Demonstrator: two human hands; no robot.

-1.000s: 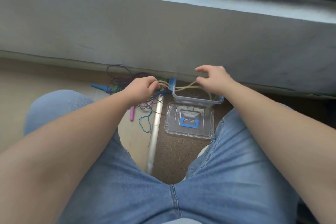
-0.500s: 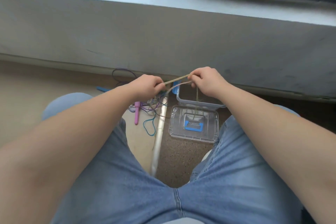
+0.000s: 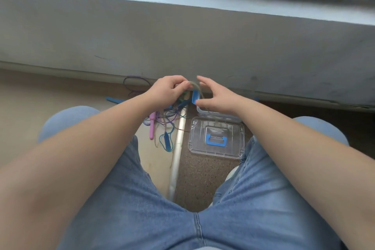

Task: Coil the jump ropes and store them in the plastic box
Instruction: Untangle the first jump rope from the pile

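My left hand (image 3: 166, 90) pinches a loop of the tan jump rope (image 3: 196, 88) above the floor. My right hand (image 3: 216, 95) hovers beside that loop with fingers spread, over the clear plastic box (image 3: 200, 111); whether it touches the rope is unclear. The box's blue latch (image 3: 195, 97) shows between my hands. The rest of the box is mostly hidden by my right wrist. A tangle of purple, blue and teal jump ropes (image 3: 170, 116) lies on the floor below my left hand, with a pink handle (image 3: 152, 127) and a blue handle (image 3: 166, 139).
The clear box lid (image 3: 216, 138) with a blue handle lies flat on the speckled floor in front of the box. A metal floor strip (image 3: 178, 148) runs between my knees. A grey wall base (image 3: 182, 46) stands just behind everything. Another blue handle (image 3: 113, 99) lies at left.
The tan rope was stretched taut between both fists; now it bends into a small loop at my left hand, and my right hand has opened its fingers.
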